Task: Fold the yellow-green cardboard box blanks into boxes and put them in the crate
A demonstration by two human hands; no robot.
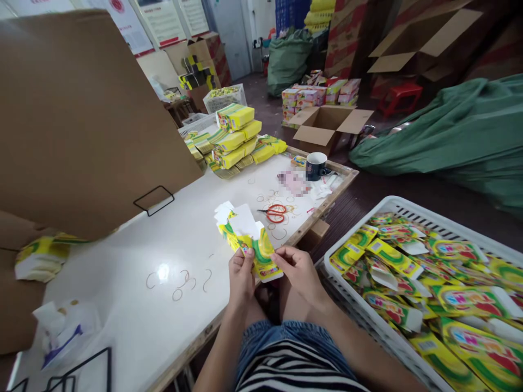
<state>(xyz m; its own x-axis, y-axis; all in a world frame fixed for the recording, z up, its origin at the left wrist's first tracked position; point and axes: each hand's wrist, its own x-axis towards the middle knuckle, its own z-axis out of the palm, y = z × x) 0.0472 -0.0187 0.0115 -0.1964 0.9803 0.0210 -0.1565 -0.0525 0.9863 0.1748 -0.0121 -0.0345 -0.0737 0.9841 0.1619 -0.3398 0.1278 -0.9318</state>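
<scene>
Pinching a yellow carton point(267, 260) by opposite sides, apparently to keep it steady, the left hand point(242, 268) and right hand point(301, 272) sit slightly apart, with scissors point(275, 219) beyond them on the desk point(122, 272) and a filled basket point(354, 226) to their right, seemingly for easy reach.

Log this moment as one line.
left hand: pinching yellow carton | right hand: at carton's edge | red-handled scissors: on white table | white basket: holds more cartons

The bench point(122, 294) is white, the carton point(263, 255) yellow and green. The scissors point(276, 213) have red handles; the mug point(314, 167) is dark blue. Black and white stripes cross the shirt point(294, 370).
</scene>
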